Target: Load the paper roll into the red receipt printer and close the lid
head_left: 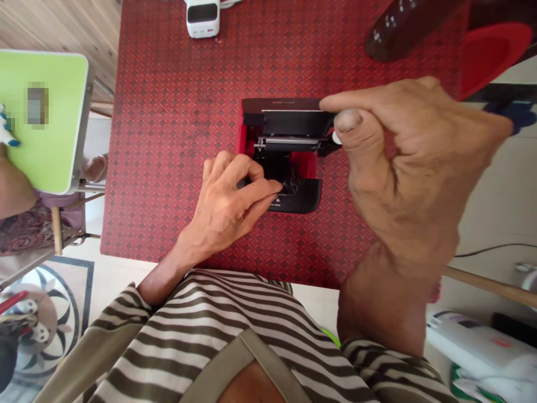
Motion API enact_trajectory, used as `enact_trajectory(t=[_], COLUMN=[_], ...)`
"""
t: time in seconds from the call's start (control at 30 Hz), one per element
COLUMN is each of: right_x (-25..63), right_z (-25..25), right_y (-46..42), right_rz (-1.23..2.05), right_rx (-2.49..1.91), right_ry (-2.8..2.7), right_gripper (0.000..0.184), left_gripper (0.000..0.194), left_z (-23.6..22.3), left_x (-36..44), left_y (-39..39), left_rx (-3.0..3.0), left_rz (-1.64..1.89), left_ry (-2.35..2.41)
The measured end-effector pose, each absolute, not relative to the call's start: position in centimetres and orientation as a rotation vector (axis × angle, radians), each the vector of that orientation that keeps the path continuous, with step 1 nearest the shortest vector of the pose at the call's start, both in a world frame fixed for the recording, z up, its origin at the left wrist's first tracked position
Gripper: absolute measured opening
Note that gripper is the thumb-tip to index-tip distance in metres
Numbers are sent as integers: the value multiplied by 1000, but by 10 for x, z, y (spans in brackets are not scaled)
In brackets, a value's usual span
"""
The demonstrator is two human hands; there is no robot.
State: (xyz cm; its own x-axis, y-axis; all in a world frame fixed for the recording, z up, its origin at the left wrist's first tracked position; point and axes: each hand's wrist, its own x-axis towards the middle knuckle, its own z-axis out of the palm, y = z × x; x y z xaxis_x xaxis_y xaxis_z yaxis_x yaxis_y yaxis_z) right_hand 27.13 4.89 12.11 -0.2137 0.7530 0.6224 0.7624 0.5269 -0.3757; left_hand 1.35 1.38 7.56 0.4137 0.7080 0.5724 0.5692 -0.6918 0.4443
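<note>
A small black-and-red machine stands on the table in front of me, its black lid raised at the back. Inside, a silver and black roller runs across the opening. My left hand reaches in at the front left, thumb and fingers pinched together over the black front part. Whatever may be between those fingertips is hidden. My right hand grips the right corner of the lid between thumb and forefinger. A white round piece, perhaps a knob, shows beside the right thumb.
A red patterned cloth covers the table. At the back are a white device with a dark screen and a dark brown bottle. To the left, a person's arm lies near a green-topped table.
</note>
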Motion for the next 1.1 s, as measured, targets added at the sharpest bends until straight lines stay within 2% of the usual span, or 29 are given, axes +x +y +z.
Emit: enact_trajectory(t=[0.3, 0.57, 0.8, 0.97, 1.1], right_x=[270, 273, 274, 276, 273], right_z=[114, 110, 107, 109, 114], right_y=[23, 18, 20, 25, 29], right_rz=[84, 124, 84, 98, 122], right_rx=[-1257, -1230, -1219, -1235, -1303], right_ry=[-2003, -1986, -2000, -1997, -1961], right_gripper=[30, 30, 31, 31, 31], left_gripper=[19, 40, 18, 34, 18], left_z=[75, 74, 91, 94, 92], left_x=[11, 9, 13, 25, 34], left_y=[8, 2, 0, -1, 2], left_rx=[2578, 2588, 2667, 2704, 2671], left_rz=[1144, 1015, 952, 918, 849], left_ry=[1144, 1176, 1143, 1239, 1305])
